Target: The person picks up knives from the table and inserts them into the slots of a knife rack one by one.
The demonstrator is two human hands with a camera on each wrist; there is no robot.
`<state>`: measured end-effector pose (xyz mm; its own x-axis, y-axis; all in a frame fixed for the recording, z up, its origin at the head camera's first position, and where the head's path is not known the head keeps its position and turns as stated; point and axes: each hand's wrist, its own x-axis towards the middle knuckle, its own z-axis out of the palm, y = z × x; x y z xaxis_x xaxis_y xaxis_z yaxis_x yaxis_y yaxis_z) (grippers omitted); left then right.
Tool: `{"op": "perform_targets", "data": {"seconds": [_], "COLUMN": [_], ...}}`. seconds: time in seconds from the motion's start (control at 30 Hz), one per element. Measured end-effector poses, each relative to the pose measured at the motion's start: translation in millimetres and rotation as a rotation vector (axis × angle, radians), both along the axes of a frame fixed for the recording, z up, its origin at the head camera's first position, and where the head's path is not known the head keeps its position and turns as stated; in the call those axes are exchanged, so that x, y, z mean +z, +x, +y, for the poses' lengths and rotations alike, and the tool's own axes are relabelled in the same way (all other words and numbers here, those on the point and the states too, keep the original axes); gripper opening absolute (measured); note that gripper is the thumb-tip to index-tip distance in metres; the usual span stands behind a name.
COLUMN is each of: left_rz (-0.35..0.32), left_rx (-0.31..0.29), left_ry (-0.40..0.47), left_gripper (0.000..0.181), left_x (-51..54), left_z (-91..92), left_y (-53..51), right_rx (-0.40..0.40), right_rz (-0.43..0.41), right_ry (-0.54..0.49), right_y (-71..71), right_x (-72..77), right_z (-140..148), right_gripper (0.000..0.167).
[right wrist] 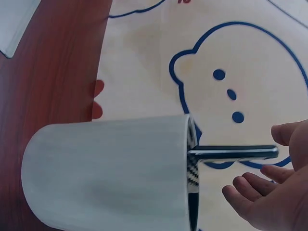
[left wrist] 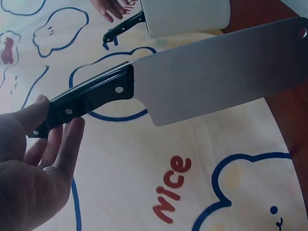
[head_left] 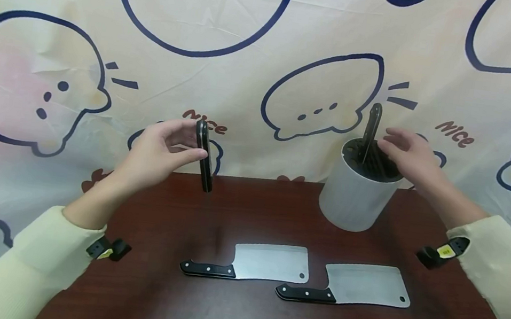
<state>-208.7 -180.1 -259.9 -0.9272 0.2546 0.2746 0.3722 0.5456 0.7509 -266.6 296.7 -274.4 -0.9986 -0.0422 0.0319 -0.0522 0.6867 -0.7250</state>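
Note:
My left hand [head_left: 157, 149] pinches a cleaver [left wrist: 216, 72] by the end of its black riveted handle [head_left: 204, 155], raised above the table. The left wrist view shows its broad blade; in the head view the blade is hardly visible. My right hand [head_left: 411, 156] is at the rim of a white cylindrical knife holder [head_left: 351, 202], fingers loosely bent. In the right wrist view, a gap separates this hand from the black knife handle [right wrist: 236, 152] that sticks up from the holder. That knife's blade is hidden inside.
Two cleavers [head_left: 273, 263] [head_left: 370, 285] lie flat on the dark brown table [head_left: 215, 316], handles to the left. Behind the table hangs a cream cloth [head_left: 235, 92] printed with blue cartoon outlines. Each sleeve cuff carries a small black camera [head_left: 442, 251].

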Motion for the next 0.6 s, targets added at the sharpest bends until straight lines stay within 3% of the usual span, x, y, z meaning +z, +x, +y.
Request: {"op": "perform_targets", "data": {"seconds": [0.17, 0.43, 0.6], "left_rz": [0.022, -0.005, 0.027], "left_rx": [-0.022, -0.066, -0.099], "left_ry": [0.034, 0.05, 0.071], "left_gripper": [0.052, 0.057, 0.057], "left_x": [6.6, 15.6, 19.7], "left_z": [14.3, 37.6, 53.0], "left_y": [-5.2, -10.7, -14.8], "right_rx": [0.031, 0.073, 0.106], "right_rz": [0.023, 0.074, 0.107], "right_ry": [-0.012, -0.079, -0.111], "right_y": [15.0, 33.4, 41.2], "right_x": [10.9, 20.4, 23.6], "right_z": [-5.5, -20.3, -32.6], "right_gripper": [0.076, 0.07, 0.066]}}
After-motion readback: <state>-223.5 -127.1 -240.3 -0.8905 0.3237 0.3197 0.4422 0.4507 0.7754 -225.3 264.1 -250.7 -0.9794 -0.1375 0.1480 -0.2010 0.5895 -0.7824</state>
